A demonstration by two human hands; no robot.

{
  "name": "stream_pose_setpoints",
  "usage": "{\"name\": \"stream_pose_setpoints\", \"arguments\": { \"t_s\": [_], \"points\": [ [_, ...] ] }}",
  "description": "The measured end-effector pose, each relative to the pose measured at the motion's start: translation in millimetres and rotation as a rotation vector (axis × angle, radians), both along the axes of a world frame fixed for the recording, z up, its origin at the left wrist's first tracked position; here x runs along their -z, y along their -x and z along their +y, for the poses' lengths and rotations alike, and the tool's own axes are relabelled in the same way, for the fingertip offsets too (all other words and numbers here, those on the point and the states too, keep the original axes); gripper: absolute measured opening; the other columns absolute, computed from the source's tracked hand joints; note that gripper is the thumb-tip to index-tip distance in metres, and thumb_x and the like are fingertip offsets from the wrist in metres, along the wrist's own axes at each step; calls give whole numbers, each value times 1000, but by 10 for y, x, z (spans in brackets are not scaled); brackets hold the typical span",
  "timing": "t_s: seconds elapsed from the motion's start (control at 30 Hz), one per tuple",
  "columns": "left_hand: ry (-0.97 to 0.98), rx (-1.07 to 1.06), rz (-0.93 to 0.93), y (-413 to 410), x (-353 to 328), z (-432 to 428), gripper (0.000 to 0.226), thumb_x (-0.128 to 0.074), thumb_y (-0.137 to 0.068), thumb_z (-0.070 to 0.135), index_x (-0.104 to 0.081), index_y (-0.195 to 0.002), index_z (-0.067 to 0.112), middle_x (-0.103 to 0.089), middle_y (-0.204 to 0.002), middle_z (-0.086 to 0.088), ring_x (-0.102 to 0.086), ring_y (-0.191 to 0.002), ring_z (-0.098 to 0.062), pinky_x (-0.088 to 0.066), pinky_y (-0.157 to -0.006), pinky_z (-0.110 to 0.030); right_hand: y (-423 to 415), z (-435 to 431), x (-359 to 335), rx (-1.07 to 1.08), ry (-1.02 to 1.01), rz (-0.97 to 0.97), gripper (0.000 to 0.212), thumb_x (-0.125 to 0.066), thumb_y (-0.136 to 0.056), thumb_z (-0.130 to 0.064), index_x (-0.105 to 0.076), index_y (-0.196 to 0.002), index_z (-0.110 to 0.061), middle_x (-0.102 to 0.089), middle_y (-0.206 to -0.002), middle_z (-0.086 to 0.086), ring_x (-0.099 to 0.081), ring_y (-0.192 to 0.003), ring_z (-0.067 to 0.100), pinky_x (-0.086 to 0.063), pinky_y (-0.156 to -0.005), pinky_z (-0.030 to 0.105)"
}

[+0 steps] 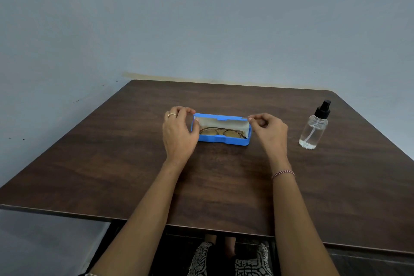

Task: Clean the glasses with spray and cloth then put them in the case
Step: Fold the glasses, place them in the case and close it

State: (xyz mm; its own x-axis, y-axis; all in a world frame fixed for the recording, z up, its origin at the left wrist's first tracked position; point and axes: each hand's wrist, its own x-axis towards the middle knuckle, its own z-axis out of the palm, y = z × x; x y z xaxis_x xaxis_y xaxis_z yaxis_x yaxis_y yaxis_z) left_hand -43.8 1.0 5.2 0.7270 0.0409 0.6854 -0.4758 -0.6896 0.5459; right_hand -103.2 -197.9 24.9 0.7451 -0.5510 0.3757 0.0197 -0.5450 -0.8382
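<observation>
Glasses [220, 132], thin metal frame with yellowish lenses, lie folded inside the blue case [224, 140], which sits near the middle of the dark wood-grain table [112, 163]. Case lid [220, 117] stands open, raised at the far side; pale lining visible on its inner face. Left hand [178, 134] is at the left end of the case, fingers curled, fingertips pinching the left corner of the lid; thumb rests against the case's left end. A ring sits on one finger of this hand. Right hand [270, 132] is at the right end, thumb and forefinger pinched on the right corner of the lid, other fingers curled in. Bead bracelet [283, 173] on the right wrist. Clear spray bottle [314, 129] with black pump top stands upright to the right, well apart from the case. No cloth is discernible. Plain grey-blue wall [201, 18] behind the table.
</observation>
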Motion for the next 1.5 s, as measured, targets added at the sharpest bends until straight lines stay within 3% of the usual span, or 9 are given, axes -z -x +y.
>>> {"name": "stream_pose_setpoints", "arguments": {
  "t_s": [0.1,0.23,0.37,0.43,0.67,0.87,1.03,1.2,1.5],
  "points": [
    [-77,83,13,-1,28,-29,30,-57,-87,20,-60,-117,16,-58,-121,0,-49,-114,-17,-45,-90,-32,-3,44,-18,47,56,-117,12,-59,-90,-19,-68,-96,-14,-62,-85,-1,-53,-72,3,-45,-66,14],
    [-189,170,112,-32,83,-54,43,-45,-96,23,-43,-139,16,-42,-145,1,-32,-137,-14,-27,-114,-35,-40,108,27,-50,226,-88,30,-49,-97,-26,-61,-122,-15,-58,-117,2,-48,-114,14,-39,-96,24],
    [-216,196,169,-42,96,-54,41,-38,-100,28,-41,-139,17,-41,-146,1,-29,-139,-11,-12,-116,-32,-72,144,98,-128,323,58,36,-44,-98,-32,-56,-129,-19,-50,-138,2,-36,-131,16,-26,-106,26],
    [-201,190,164,-32,88,-48,39,-38,-100,28,-45,-137,17,-45,-143,1,-33,-137,-11,-12,-115,-30,-87,148,96,-120,307,118,36,-45,-98,-34,-60,-126,-17,-49,-140,5,-40,-130,19,-31,-109,34],
    [-161,120,128,-11,94,-40,32,-45,-98,26,-60,-124,17,-59,-130,0,-47,-127,-11,-25,-110,-27,-77,166,73,-96,206,154,26,-60,-91,-23,-66,-115,-16,-58,-129,7,-51,-121,18,-42,-103,33],
    [-285,30,126,28,85,-81,33,-47,-96,23,-56,-128,17,-58,-127,0,-50,-119,-15,-45,-92,-30,-97,172,96,-155,267,202,40,-60,-91,-13,-55,-130,-13,-52,-137,4,-41,-132,18,-32,-112,38],
    [-350,96,180,23,108,-116,39,-36,-100,17,-47,-137,19,-43,-145,3,-30,-139,-11,-29,-110,-30,-109,188,104,-196,347,261,45,-54,-93,-7,-45,-137,-13,-42,-145,2,-31,-138,15,-21,-116,33],
    [-421,137,224,-12,136,-105,43,-30,-101,13,-36,-143,16,-34,-150,3,-19,-142,-9,-12,-115,-26,-114,162,123,-223,396,289,47,-54,-92,-5,-43,-138,-10,-40,-146,3,-28,-139,14,-16,-115,28],
    [-474,89,251,27,128,-113,48,-32,-99,7,-30,-146,19,-25,-154,5,-13,-143,-7,-19,-114,-27,-115,159,154,-223,412,315,49,-55,-92,-6,-41,-139,-11,-39,-147,2,-26,-140,13,-16,-117,30]
  ]
}}
